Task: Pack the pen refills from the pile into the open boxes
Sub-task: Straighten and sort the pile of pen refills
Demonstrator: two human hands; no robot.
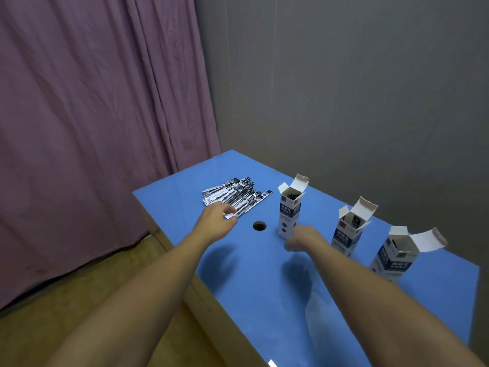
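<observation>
A pile of black-and-white wrapped pen refills (pixel 235 195) lies on the blue table (pixel 264 274) at the far left. My left hand (pixel 215 218) reaches its near end and pinches a refill (pixel 230 214) there. Three tall white-and-navy boxes stand upright with their top flaps open: the far box (pixel 289 213), the middle box (pixel 348 231) and the near box (pixel 394 256). Dark refills show inside the far and middle boxes. My right hand (pixel 304 238) hovers just in front of the far box with fingers loosely curled, holding nothing.
A round hole (pixel 259 225) is cut in the tabletop between my hands. A purple curtain (pixel 92 128) hangs at the left, a grey wall behind the table. Wooden floor (pixel 79 300) lies beside the table's left edge.
</observation>
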